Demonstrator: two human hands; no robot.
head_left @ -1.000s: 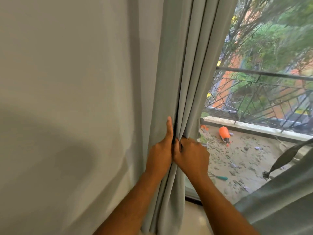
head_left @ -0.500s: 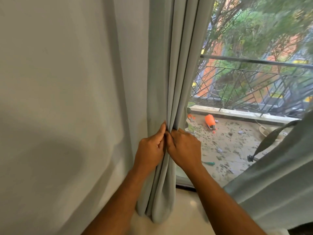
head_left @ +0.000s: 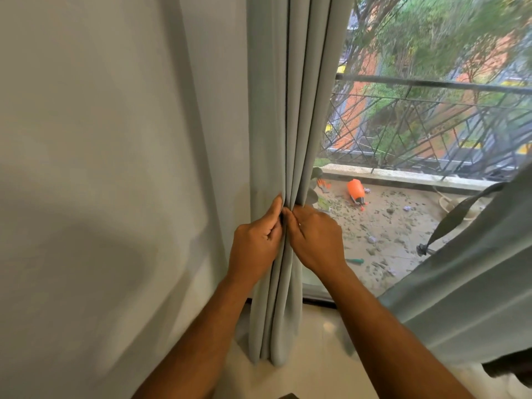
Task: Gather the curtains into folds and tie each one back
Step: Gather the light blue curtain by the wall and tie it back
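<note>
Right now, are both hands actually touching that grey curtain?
Touching. The head view shows the left hand and the right hand pinching the gathered folds of the curtain between them, fingers curled into the cloth.

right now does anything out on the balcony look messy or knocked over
Yes. An orange container lies tipped on its side on the balcony floor, which is strewn with scattered debris. The gathered curtain looks neat.
</note>
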